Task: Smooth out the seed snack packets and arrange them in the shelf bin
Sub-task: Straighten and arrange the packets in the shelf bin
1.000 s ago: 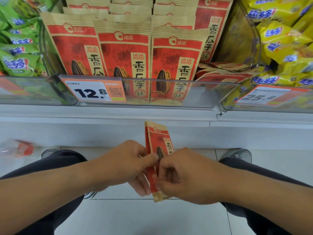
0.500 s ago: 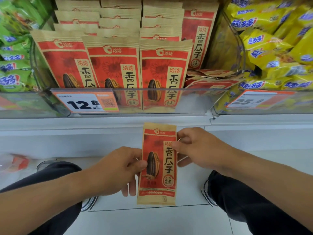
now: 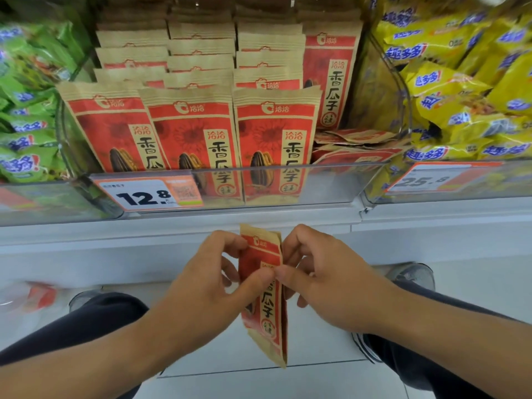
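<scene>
A red and tan seed snack packet (image 3: 267, 309) hangs upright below the shelf, bowed so its front narrows. My left hand (image 3: 213, 280) pinches its left edge and my right hand (image 3: 316, 277) pinches its right edge, thumbs meeting over the front. Above, the clear shelf bin (image 3: 325, 185) holds three upright rows of the same seed packets (image 3: 190, 133), several deep. One more packet (image 3: 331, 79) stands at the back right, and a few loose packets (image 3: 354, 145) lie flat in the bin's right part.
Green snack bags (image 3: 26, 110) fill the bin on the left, yellow bags (image 3: 460, 90) the bin on the right. A 12.8 price tag (image 3: 146, 194) sits on the bin front. White shelf ledge (image 3: 115, 240) below; my knees and shoes over a tiled floor.
The packet faced me flat half a second ago, held apart at its sides. Now both hands have closed in on it and it is bowed and turned edgewise.
</scene>
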A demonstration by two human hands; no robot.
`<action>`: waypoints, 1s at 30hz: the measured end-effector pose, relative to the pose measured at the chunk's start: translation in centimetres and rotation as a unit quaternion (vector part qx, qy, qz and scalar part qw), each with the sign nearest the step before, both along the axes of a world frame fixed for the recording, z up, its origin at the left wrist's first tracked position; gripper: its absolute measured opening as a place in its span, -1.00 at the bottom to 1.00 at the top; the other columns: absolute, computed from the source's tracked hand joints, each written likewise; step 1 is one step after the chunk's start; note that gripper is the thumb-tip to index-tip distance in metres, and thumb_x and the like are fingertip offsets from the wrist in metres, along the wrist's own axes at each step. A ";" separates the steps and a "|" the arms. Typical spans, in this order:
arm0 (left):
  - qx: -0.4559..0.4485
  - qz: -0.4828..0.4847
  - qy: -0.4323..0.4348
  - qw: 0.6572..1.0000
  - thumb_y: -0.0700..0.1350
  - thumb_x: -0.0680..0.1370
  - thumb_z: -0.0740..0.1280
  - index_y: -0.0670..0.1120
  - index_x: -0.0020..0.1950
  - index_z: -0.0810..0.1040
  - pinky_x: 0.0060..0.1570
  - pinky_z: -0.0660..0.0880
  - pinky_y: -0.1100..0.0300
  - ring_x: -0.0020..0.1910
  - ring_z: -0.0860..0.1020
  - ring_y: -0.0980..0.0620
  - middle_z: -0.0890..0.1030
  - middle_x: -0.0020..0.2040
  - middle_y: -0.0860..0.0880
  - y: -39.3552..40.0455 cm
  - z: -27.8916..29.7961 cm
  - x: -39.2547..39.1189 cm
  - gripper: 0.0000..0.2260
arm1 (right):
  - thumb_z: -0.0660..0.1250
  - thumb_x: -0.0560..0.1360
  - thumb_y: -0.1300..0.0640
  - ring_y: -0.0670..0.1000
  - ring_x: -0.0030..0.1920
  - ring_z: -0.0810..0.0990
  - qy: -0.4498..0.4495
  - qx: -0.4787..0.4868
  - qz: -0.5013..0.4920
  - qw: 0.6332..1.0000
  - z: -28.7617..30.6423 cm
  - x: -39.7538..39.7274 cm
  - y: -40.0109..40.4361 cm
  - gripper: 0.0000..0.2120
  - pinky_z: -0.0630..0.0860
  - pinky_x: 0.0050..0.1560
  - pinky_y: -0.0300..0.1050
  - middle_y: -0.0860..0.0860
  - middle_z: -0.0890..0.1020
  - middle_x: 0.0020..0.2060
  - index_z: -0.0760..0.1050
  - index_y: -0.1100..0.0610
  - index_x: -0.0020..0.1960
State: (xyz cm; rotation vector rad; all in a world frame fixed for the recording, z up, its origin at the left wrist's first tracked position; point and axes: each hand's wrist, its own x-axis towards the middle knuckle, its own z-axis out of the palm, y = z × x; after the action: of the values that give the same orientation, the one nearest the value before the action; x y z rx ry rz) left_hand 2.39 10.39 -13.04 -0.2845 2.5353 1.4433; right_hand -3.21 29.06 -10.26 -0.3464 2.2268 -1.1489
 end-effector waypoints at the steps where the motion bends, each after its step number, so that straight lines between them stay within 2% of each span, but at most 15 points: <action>1: 0.012 -0.004 -0.002 1.000 0.40 0.26 0.28 0.19 0.10 0.38 -0.04 0.57 0.18 -0.05 0.55 0.18 0.49 0.01 0.36 0.1 0.1 0.0 -0.49 | 0.38 0.56 0.08 -0.10 -0.22 0.69 0.001 -0.006 0.004 1.000 0.1 0.1 0.0 -0.87 0.65 -0.16 -0.01 -0.02 0.67 -0.19 0.43 0.04 -0.07; 3: 0.043 -0.009 -0.007 0.999 0.36 0.27 0.31 0.17 0.11 0.40 -0.01 0.57 0.19 -0.02 0.56 0.18 0.50 0.03 0.35 0.1 0.1 0.0 -0.50 | 0.45 0.51 0.04 -0.09 -0.22 0.69 -0.013 -0.019 0.019 1.000 0.2 0.4 0.0 -0.83 0.66 -0.16 -0.04 -0.02 0.69 -0.22 0.46 0.03 -0.08; 6: 0.078 -0.029 -0.019 0.996 0.30 0.30 0.34 0.13 0.07 0.43 -0.06 0.55 0.27 -0.07 0.59 0.15 0.58 -0.01 0.30 0.1 0.1 0.1 -0.57 | 0.55 0.42 0.11 -0.04 -0.23 0.70 -0.037 -0.034 0.037 0.998 0.3 0.5 0.1 -0.79 0.65 -0.17 -0.07 0.01 0.71 -0.25 0.51 0.08 -0.10; 8: 0.099 -0.043 -0.027 0.994 0.32 0.38 0.31 0.18 0.03 0.45 -0.12 0.52 0.29 -0.12 0.61 0.14 0.63 -0.09 0.21 0.0 -0.1 0.2 -0.67 | 0.55 0.42 0.19 0.01 -0.24 0.71 -0.053 -0.045 0.027 0.997 0.3 0.4 0.2 -0.81 0.67 -0.18 -0.05 0.05 0.72 -0.26 0.53 0.13 -0.11; 11: 0.133 -0.054 -0.036 0.989 0.36 0.48 0.21 0.21 -0.05 0.47 -0.06 0.50 0.23 -0.15 0.58 0.10 0.65 -0.16 0.04 -0.3 -0.5 0.3 -0.73 | 0.49 0.47 0.26 0.07 -0.24 0.72 -0.073 -0.055 0.012 0.996 0.3 0.0 0.3 -0.89 0.68 -0.17 -0.04 0.12 0.71 -0.26 0.57 0.18 -0.09; 15: 0.135 -0.097 -0.018 0.986 0.14 0.57 0.16 0.03 -0.09 0.47 -0.08 0.49 0.28 -0.15 0.56 0.08 0.60 -0.20 0.05 -0.3 -0.4 0.0 -0.78 | 0.48 0.48 0.28 0.06 -0.30 0.69 -0.099 -0.059 -0.004 0.993 0.4 -0.1 0.1 -0.94 0.66 -0.23 -0.14 0.20 0.70 -0.24 0.60 0.22 -0.08; 17: 0.126 -0.103 -0.008 0.987 0.09 0.57 0.17 -0.12 -0.08 0.47 -0.11 0.51 0.27 -0.18 0.57 0.03 0.58 -0.21 -0.02 -0.3 -0.5 -0.1 -0.71 | 0.48 0.47 0.29 0.03 -0.33 0.68 -0.121 -0.066 -0.014 0.990 0.3 0.0 0.0 -0.93 0.65 -0.24 -0.15 0.24 0.69 -0.24 0.61 0.24 -0.08; 19: 0.119 -0.096 0.000 0.988 0.09 0.59 0.19 -0.18 -0.11 0.45 -0.15 0.52 0.27 -0.21 0.59 0.03 0.59 -0.23 -0.03 -0.3 -0.3 -0.2 -0.67 | 0.48 0.47 0.30 0.01 -0.34 0.67 -0.136 -0.068 -0.024 0.988 0.3 0.0 0.0 -0.91 0.64 -0.26 -0.17 0.26 0.69 -0.23 0.60 0.28 -0.06; 21: 0.106 -0.086 0.002 0.991 0.12 0.60 0.21 -0.12 -0.16 0.44 -0.18 0.54 0.27 -0.24 0.61 0.09 0.62 -0.25 0.03 -0.2 -0.2 -0.2 -0.68 | 0.48 0.47 0.29 0.04 -0.33 0.69 -0.139 -0.066 -0.031 0.988 0.3 0.0 0.0 -0.90 0.64 -0.26 -0.17 0.25 0.69 -0.23 0.59 0.29 -0.06; 24: 0.076 -0.082 0.026 0.993 0.16 0.52 0.22 0.07 -0.16 0.45 -0.17 0.59 0.17 -0.16 0.62 0.10 0.59 -0.07 0.09 -0.2 -0.2 -0.2 -0.81 | 0.50 0.46 0.26 0.12 -0.26 0.72 -0.133 -0.058 -0.039 0.989 0.6 -0.3 0.0 -0.90 0.65 -0.25 -0.14 0.21 0.71 -0.26 0.60 0.26 -0.07; 26: 0.048 -0.091 0.044 0.994 0.18 0.54 0.26 0.13 -0.13 0.45 -0.18 0.60 0.13 -0.10 0.60 0.09 0.54 -0.01 0.13 -0.4 -0.2 -0.1 -0.84 | 0.50 0.46 0.26 0.14 -0.27 0.72 -0.116 -0.045 -0.036 0.992 0.8 -0.6 0.0 -0.90 0.67 -0.24 -0.08 0.17 0.71 -0.31 0.60 0.25 -0.09; 30: -0.038 -0.171 0.019 0.984 0.20 0.46 0.39 0.17 -0.12 0.44 -0.16 0.55 0.25 -0.10 0.59 0.18 0.51 -0.05 0.19 -0.8 0.4 -0.1 -0.81 | 0.50 0.45 0.29 0.10 -0.33 0.70 -0.109 -0.054 -0.064 0.990 1.4 -1.0 0.1 -0.91 0.66 -0.28 -0.12 0.17 0.70 -0.35 0.61 0.29 -0.12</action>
State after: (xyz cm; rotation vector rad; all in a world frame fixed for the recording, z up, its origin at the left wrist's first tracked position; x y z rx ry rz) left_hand 2.31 9.59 -12.67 0.1643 2.5148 1.2341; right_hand -4.24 29.15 -8.85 -0.1154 2.0239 -1.3110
